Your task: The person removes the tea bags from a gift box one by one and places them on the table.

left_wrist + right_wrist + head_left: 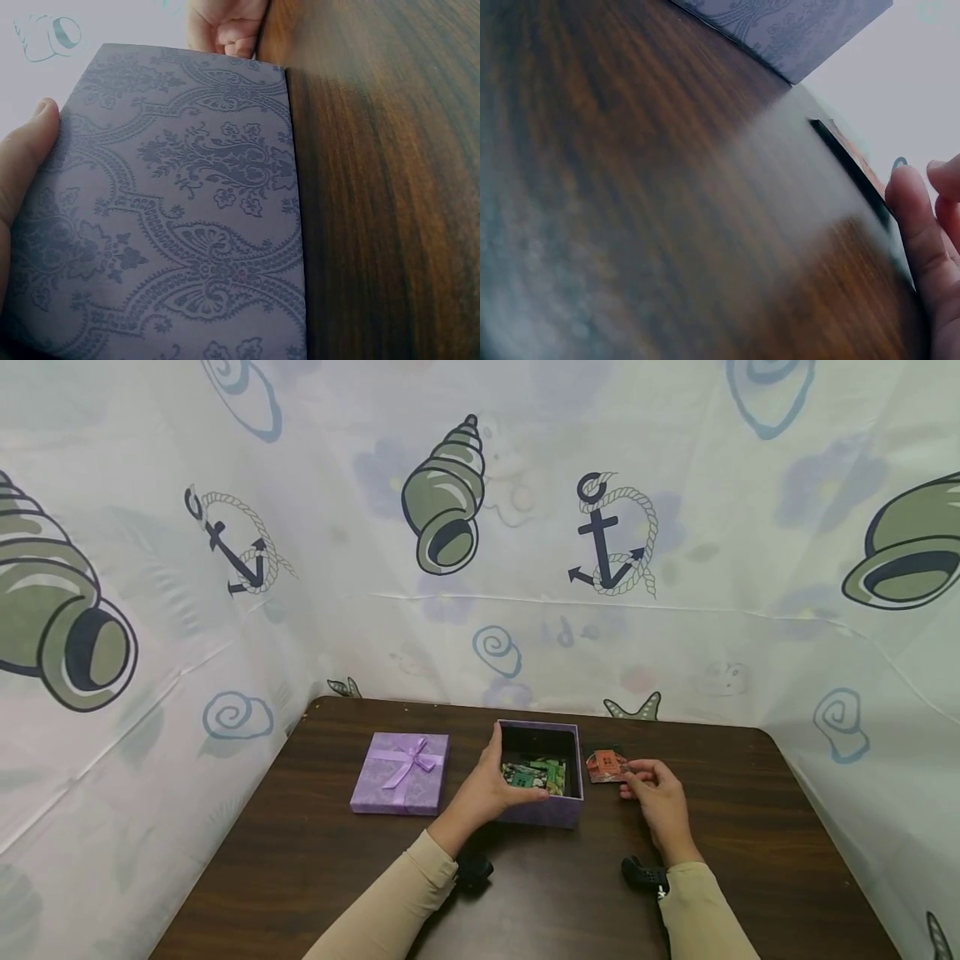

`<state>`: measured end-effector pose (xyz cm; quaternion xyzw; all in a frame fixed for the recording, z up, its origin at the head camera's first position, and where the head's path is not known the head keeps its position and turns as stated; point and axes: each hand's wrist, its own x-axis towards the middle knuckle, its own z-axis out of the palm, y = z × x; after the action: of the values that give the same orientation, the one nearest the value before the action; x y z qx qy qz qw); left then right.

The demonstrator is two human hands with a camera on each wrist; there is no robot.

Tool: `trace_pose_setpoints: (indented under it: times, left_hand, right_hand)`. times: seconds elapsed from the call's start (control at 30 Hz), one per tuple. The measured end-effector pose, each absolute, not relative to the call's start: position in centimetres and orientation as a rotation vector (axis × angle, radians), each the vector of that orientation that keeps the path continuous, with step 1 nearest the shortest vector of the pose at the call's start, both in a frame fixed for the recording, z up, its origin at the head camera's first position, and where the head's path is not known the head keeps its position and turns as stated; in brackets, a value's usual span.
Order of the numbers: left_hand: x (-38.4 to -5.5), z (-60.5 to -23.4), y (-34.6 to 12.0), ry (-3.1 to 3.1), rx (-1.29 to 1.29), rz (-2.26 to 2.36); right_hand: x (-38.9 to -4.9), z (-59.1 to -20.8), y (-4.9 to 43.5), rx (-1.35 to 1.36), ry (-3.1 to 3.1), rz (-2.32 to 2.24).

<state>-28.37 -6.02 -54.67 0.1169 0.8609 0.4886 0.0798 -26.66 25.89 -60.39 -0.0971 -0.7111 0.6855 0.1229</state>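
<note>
An open purple gift box [537, 812] stands on the table with several small green printed packets [553, 774] inside. My left hand [483, 787] grips it from the left, thumb along the front rim and fingers toward the back. In the left wrist view, the thumb [30, 150] lies at the edge of the box's patterned wall [202, 202]. Just right of the box, my right hand [660, 802] pinches the right edge of a flat orange-red packet [606, 764]. Under that packet lies a dark, flat thing [847, 165], its edge showing in the right wrist view.
The purple lid [401, 774], tied with a lilac ribbon bow [411, 762], lies left of the box. A dark wood-grain table [300, 860] carries everything. White cloth [525, 635] printed with shells and anchors hangs behind the table and along both sides.
</note>
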Motion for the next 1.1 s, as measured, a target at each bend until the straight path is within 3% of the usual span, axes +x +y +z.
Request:
trace_pose_setpoints:
  times: [0.33,1.1]
  left_hand:
    - [-28.1,-54.6,-6.1,2.548,0.366,1.492]
    - [-28.1,-54.4,-6.0,2.554,0.34,1.494]
  right_hand:
    - [-25.9,-57.9,24.7,-0.223,-1.869,1.995]
    - [-23.7,-47.2,18.9,0.303,-2.243,1.28]
